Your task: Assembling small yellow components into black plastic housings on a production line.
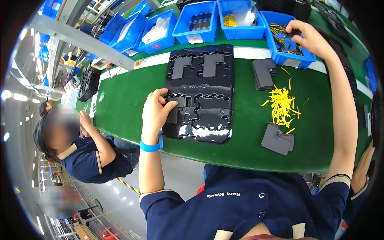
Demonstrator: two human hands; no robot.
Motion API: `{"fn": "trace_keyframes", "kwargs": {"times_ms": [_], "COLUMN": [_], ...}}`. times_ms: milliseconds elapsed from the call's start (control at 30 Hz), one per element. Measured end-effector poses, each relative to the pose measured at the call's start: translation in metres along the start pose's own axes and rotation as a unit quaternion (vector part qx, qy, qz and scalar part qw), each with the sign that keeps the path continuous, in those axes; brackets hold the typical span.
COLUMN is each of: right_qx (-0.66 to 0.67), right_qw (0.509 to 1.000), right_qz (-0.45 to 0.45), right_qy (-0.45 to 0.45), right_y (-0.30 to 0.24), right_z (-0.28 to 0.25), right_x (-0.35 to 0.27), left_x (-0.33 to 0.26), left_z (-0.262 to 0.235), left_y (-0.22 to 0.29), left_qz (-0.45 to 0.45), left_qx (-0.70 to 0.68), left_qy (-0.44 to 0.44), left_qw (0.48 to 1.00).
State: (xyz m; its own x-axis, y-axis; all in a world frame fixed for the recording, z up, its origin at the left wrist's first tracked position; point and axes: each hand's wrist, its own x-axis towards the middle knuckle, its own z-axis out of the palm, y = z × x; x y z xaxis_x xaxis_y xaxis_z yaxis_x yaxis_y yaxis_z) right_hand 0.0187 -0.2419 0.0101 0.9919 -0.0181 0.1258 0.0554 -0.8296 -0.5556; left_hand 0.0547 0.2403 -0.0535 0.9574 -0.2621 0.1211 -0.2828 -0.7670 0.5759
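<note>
A black moulded tray [200, 86] lies on the green table, two flat dark-grey L-shaped pieces [213, 65] in its far pockets. My left hand [154, 113] is closed at the tray's near-left pocket, thumb and fingers on another dark-grey L-shaped piece [172, 116]. At the far right, my right hand [307, 38] is over a blue bin [293, 63] of small dark and yellow strips. Its fingers pinch a small dark piece [295, 33] whose exact kind I cannot make out.
Yellow strips [281, 107] lie heaped right of the tray, between two stacks of grey pieces [263, 74]. Several blue bins [196, 25] line the table's far side. A metal post [86, 40] slants at the upper left. A co-worker [86, 144] is at the left.
</note>
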Motion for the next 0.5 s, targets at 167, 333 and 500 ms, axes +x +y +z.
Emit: {"fn": "trace_keyframes", "kwargs": {"times_ms": [167, 333, 500], "right_qx": [0.08, 0.013, -0.033], "right_qw": [0.988, 0.995, 0.999], "right_qz": [-0.108, -0.093, 0.007], "right_qy": [0.074, 0.042, 0.004], "right_y": [-0.024, -0.002, 0.011], "right_z": [-0.015, 0.006, 0.024], "right_x": [-0.054, -0.1, -0.115], "left_x": [-0.011, -0.017, -0.042], "left_z": [-0.002, 0.007, 0.059], "left_y": [0.001, 0.095, 0.18], "left_qz": [0.03, 0.067, 0.321], "left_qx": [-0.009, -0.122, 0.065], "left_qy": [0.063, -0.043, -0.241], "left_qw": [0.998, 0.989, 0.914]}}
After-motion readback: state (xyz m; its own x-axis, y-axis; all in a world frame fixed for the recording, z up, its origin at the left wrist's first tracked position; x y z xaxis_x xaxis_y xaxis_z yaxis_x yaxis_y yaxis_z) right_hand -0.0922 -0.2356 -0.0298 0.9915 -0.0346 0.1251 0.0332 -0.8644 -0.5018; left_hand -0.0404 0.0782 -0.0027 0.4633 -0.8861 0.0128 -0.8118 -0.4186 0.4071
